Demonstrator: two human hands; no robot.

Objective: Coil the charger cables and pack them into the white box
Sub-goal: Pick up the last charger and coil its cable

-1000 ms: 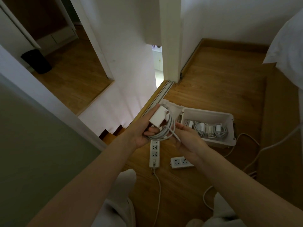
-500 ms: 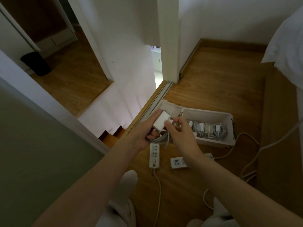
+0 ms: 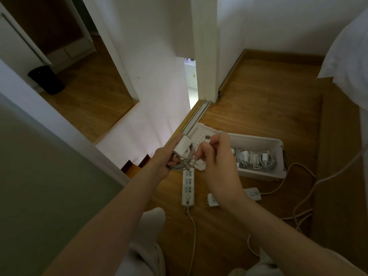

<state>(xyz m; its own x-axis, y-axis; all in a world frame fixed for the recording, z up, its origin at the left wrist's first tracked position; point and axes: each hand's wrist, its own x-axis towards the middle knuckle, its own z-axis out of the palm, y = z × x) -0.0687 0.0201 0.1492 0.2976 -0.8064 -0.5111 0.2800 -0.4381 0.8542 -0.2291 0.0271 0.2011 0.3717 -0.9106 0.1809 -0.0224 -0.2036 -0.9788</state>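
Observation:
My left hand point(image 3: 163, 160) grips a white charger brick point(image 3: 181, 146) together with its coiled grey cable point(image 3: 184, 163), held above the floor just left of the white box point(image 3: 266, 142). My right hand point(image 3: 218, 156) pinches the cable's free plug end point(image 3: 207, 138) between thumb and fingers, a short way right of the brick. The open box lies on the wooden floor with several coiled chargers point(image 3: 256, 158) inside. Its perforated lid point(image 3: 199, 134) lies at the box's left end, partly behind my hands.
Two white power strips, one long point(image 3: 188, 186) and one shorter point(image 3: 253, 194), lie on the floor below my hands, their cords point(image 3: 298, 208) trailing right. A sliding-door track point(image 3: 196, 118) and white wall stand left; stairs drop beyond. White bedding point(image 3: 350, 62) hangs at right.
My right hand rose from the coil to the loose plug end and lifted it up beside the brick. The left hand kept its grip on the brick and coil.

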